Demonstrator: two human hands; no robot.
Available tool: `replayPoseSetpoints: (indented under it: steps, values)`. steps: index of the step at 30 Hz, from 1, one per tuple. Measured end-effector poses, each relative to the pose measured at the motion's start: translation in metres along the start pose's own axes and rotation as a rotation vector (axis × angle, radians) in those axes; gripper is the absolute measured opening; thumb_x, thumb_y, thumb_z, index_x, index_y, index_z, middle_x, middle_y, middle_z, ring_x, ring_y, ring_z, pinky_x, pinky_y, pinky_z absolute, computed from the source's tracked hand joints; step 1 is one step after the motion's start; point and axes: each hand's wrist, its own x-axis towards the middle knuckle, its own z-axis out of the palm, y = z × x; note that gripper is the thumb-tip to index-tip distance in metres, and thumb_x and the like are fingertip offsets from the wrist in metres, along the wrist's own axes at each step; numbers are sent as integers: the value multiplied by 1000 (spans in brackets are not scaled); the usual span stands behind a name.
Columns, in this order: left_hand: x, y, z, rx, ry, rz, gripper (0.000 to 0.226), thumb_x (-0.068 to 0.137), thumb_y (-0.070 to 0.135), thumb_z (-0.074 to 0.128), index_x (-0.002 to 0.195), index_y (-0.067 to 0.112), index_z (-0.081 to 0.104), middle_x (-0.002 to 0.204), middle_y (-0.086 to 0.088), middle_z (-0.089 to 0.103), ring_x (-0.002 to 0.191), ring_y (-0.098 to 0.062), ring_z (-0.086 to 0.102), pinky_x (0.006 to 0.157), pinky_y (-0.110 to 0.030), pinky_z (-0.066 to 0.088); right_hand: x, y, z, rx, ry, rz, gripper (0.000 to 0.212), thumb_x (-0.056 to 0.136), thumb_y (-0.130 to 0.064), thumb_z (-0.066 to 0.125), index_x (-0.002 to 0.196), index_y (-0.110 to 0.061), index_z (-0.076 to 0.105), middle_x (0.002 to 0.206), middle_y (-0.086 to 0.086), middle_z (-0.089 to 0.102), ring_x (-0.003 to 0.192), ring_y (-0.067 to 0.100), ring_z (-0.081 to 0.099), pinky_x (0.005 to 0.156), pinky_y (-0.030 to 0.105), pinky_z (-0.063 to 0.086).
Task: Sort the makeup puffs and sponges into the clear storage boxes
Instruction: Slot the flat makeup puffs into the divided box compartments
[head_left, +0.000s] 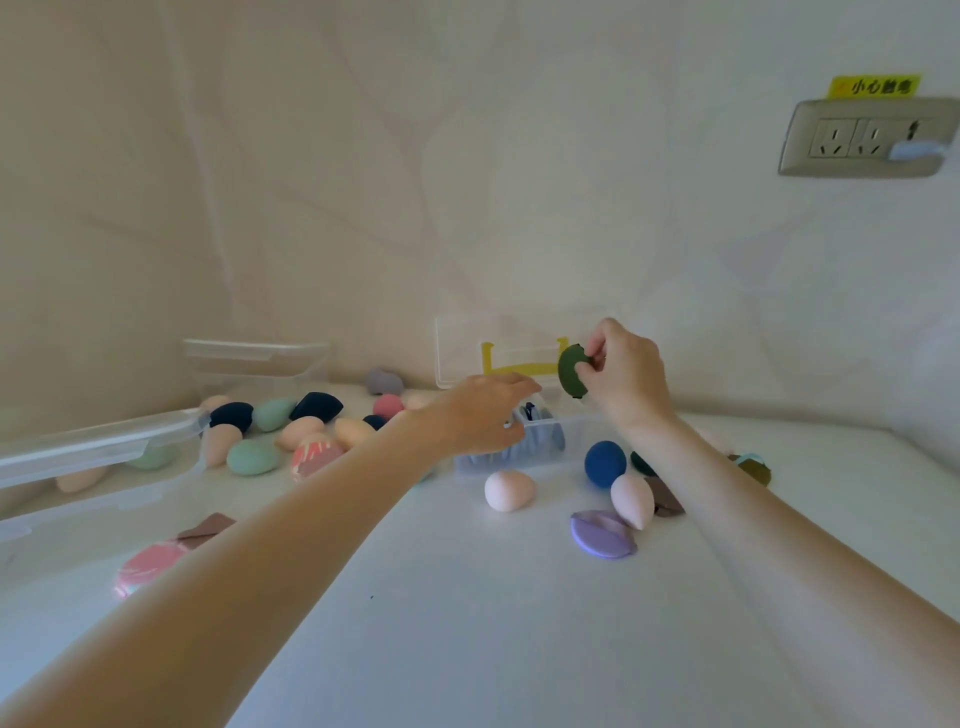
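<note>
up high, the right hand pinches a flat dark green puff; left hand rests loosely open.

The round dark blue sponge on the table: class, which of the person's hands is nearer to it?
Right. The right hand pinches a green puff above the dark blue sponge; the left hand rests on the clear box, farther left.

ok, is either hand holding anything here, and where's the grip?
Right hand pinches a dark green puff by its right edge, above the open clear box. Left hand reaches to that box; whether it grips anything cannot be told.
</note>
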Motion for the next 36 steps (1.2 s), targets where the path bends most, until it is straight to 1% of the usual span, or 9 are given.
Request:
replayPoseSetpoints:
  steps: [5, 9, 14, 18, 22, 25, 27, 32, 36]
  values:
    - [14, 7, 9, -38, -43, 40, 61, 90, 15, 48, 147, 16, 26, 152, 0, 32, 138, -19, 33, 112, -30, 30, 1, 16, 20, -52, -43, -64, 13, 88, -3, 55, 100, -3, 54, 94, 12, 62, 80, 24, 52, 74, 35, 44]
    - [19, 7, 18, -46, -66, 37, 57, 89, 15, 49, 144, 16, 34, 147, -2, 39, 134, -24, 38, 110, -36, 34, 1, 24, 35, -109, -80, -78, 8, 88, -4, 54, 96, -4, 54, 94, 11, 61, 79, 20, 48, 67, 28, 36]
    - [20, 3, 24, -62, -86, 10, 57, 89, 17, 49, 144, 21, 33, 140, -3, 45, 126, -25, 43, 104, -39, 39, 4, 29, 44, -90, -115, -48, 6, 88, -4, 55, 94, -3, 57, 93, 12, 62, 87, 28, 57, 70, 34, 43]
    - [20, 3, 22, -50, -96, 12, 57, 89, 17, 48, 144, 23, 32, 140, -3, 45, 126, -25, 43, 103, -39, 40, 6, 28, 50, -191, -183, -44, 16, 87, 0, 49, 76, -2, 61, 81, 13, 52, 76, 28, 49, 64, 30, 33]
    - [19, 4, 20, -29, -82, 6, 56, 89, 16, 48, 143, 19, 35, 141, -4, 45, 128, -25, 42, 104, -36, 38, 6, 23, 49, -208, -243, -30, 22, 89, -2, 46, 82, 3, 66, 81, 12, 43, 78, 24, 42, 66, 27, 31]
    - [19, 8, 16, -30, -38, 17, 54, 89, 15, 48, 141, 17, 37, 141, -4, 44, 128, -24, 43, 105, -33, 37, 7, 23, 39, -180, -210, -26, 20, 90, -2, 46, 87, 3, 65, 96, 17, 50, 90, 30, 51, 71, 29, 36]
    - [20, 13, 14, -43, 8, 34, 51, 88, 13, 49, 139, 16, 40, 141, -3, 44, 127, -23, 44, 105, -31, 37, 7, 26, 27, -137, -154, -13, 24, 91, -3, 46, 98, 5, 68, 109, 17, 55, 102, 31, 54, 81, 32, 42]
    - [27, 38, 10, -53, 69, 78, 47, 89, 12, 48, 136, 16, 45, 140, -2, 45, 126, -22, 44, 104, -28, 33, 2, 47, -9, -61, -71, 127, 28, 91, 1, 42, 99, 3, 69, 109, 16, 66, 101, 29, 61, 81, 30, 47]
    - [34, 49, 11, -37, 46, 69, 47, 90, 11, 45, 137, 16, 43, 143, -1, 42, 131, -21, 40, 108, -29, 30, -6, 74, -21, -99, -238, 255, 29, 91, -1, 42, 100, 4, 69, 108, 18, 67, 100, 32, 62, 87, 34, 50]
